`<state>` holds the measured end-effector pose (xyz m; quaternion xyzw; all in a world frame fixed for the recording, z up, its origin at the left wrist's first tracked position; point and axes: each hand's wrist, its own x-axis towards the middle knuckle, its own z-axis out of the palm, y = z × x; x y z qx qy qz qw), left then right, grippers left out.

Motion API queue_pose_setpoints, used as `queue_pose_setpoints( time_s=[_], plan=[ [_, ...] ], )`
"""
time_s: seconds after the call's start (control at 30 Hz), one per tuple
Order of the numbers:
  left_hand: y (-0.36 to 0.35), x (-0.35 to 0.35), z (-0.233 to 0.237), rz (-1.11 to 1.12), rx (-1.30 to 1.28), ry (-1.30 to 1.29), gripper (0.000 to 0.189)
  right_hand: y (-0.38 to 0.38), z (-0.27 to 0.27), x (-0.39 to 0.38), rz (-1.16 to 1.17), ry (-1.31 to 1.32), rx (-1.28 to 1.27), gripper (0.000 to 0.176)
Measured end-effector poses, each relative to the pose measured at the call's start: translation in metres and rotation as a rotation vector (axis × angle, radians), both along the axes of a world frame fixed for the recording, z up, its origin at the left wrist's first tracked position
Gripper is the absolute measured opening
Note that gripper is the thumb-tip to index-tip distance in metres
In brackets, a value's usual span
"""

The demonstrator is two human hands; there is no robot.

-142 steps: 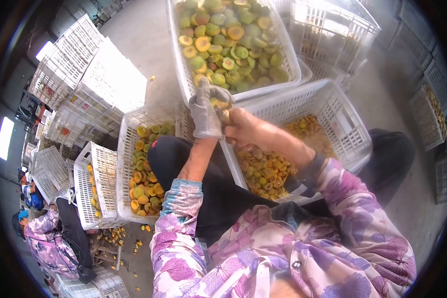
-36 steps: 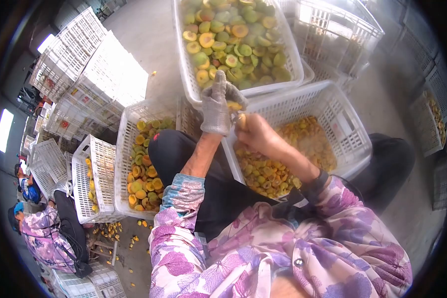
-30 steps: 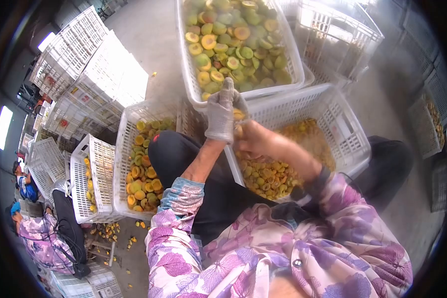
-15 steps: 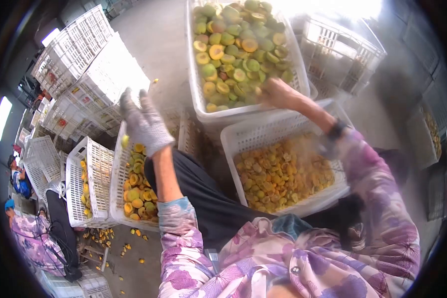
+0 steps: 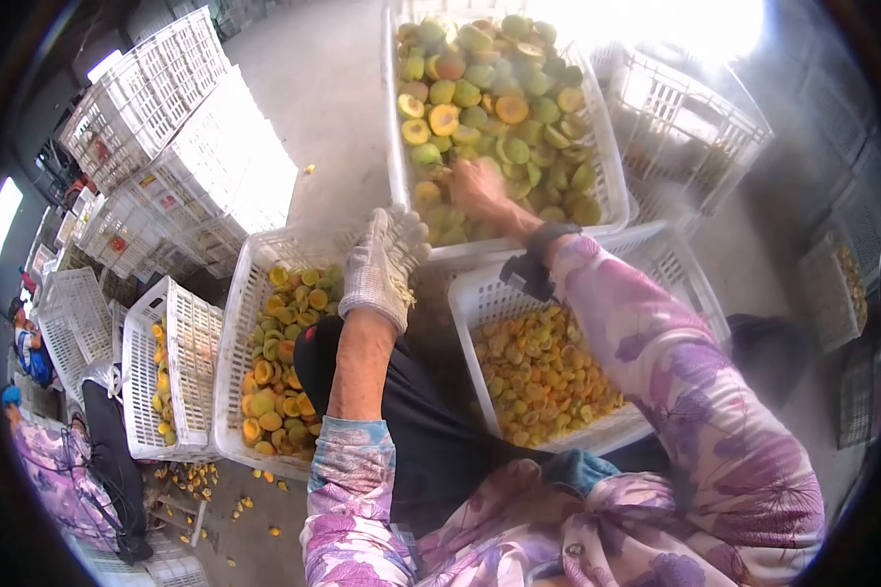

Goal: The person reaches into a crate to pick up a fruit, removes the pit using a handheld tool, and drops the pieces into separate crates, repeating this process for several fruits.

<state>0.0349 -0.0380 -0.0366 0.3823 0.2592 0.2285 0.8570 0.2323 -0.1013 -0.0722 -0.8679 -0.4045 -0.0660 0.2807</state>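
Note:
My left hand (image 5: pixel 384 266), in a pale, stained knit glove, is raised beside the near left corner of a white crate (image 5: pixel 397 157) of green and yellow halved apricot-like fruit (image 5: pixel 480 83). Its fingers are curled together; what they hold, if anything, is hidden. Bare and slightly blurred, my right hand (image 5: pixel 486 193) reaches into that crate with bent fingers, touching the fruit. Whatever lies in its grip is out of sight. Below my right forearm stands another white crate (image 5: pixel 475 377) with smaller yellow-orange pieces (image 5: pixel 548 367).
Left of my knee, a white crate (image 5: pixel 227 391) holds more fruit halves (image 5: pixel 282 362). Beside it stands a narrower-looking crate (image 5: pixel 191 342). Stacked crates (image 5: pixel 191 127) rise at the back left, with others (image 5: pixel 690 112) at right. Fruit scraps (image 5: pixel 196 479) litter the floor near another person (image 5: pixel 64 465).
My left hand has moved right from above the left fruit crate, its spread fingers now curled; a piece falling below it is gone. My right hand has shifted left over the fruit.

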Motion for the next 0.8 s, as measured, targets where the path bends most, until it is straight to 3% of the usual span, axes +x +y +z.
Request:
queue_pose_setpoints(
  time_s=[0.1,0.17,0.23,0.27,0.3,0.37,0.43,0.5,0.53,0.57,0.8],
  plan=[
    [0.011,0.013,-0.035,-0.103,-0.081,-0.133,0.045,-0.003,-0.004,0.012,-0.064,0.181,0.178,0.034],
    [0.008,0.019,-0.036,-0.110,-0.092,-0.128,0.049,-0.017,0.020,-0.002,-0.076,0.152,0.203,0.037],
    [-0.009,0.013,-0.016,-0.107,0.028,-0.085,0.052,-0.034,0.042,-0.015,-0.023,0.437,0.353,0.037],
    [-0.011,0.012,-0.009,-0.179,0.027,-0.145,0.053,-0.038,0.042,-0.025,0.092,0.317,0.520,0.033],
    [-0.009,0.018,-0.010,-0.170,0.028,-0.145,0.053,-0.047,0.062,-0.050,0.109,0.184,0.288,0.023],
    [-0.003,0.028,-0.021,-0.237,-0.089,-0.326,0.051,-0.057,0.048,-0.083,0.332,0.202,0.405,0.019],
    [-0.009,0.019,-0.016,-0.176,-0.083,-0.304,0.047,-0.076,0.050,-0.110,0.292,0.083,0.505,0.019],
    [-0.019,0.020,-0.014,0.045,0.370,-0.387,0.042,-0.083,0.049,-0.119,0.250,-0.038,0.600,0.021],
    [-0.022,0.025,0.003,0.035,-0.346,-0.479,0.038,-0.085,0.043,-0.121,0.141,-0.045,0.586,0.019],
    [-0.026,0.024,0.009,0.039,-0.348,-0.466,0.038,-0.087,0.036,-0.122,0.026,-0.052,0.570,0.018],
    [-0.038,0.024,0.012,0.004,-0.140,-0.418,0.047,-0.077,0.035,-0.144,-0.022,0.019,0.287,0.022]
  ],
)
